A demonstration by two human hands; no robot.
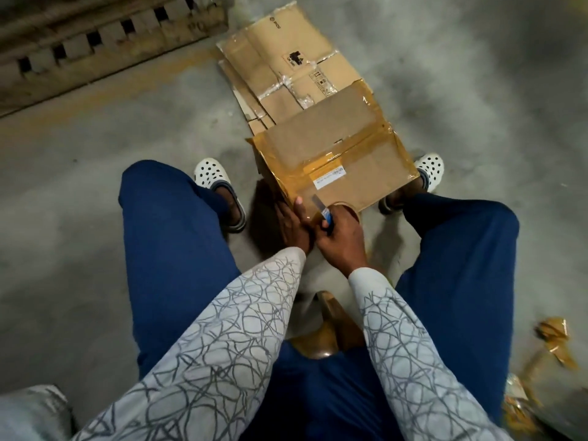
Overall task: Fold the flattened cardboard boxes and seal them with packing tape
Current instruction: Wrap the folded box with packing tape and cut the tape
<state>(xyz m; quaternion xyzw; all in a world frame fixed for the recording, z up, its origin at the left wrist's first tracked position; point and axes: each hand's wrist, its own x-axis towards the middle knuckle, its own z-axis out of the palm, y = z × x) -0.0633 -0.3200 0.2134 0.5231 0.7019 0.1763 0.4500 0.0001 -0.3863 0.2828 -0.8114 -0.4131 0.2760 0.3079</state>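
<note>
One wide-angle camera, worn on the person's head, faces forward and steeply downward along both forearms [222, 329]. The left hand [291, 226] and right hand [342, 232] lie close, near frame centre. The floor [79, 173] beyond them fills the upper frame, and the knees [152, 192] flank them.

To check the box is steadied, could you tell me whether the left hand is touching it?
Touching. The head view shows the left hand lying against the near side of the taped box, thumb on its top edge.
</note>
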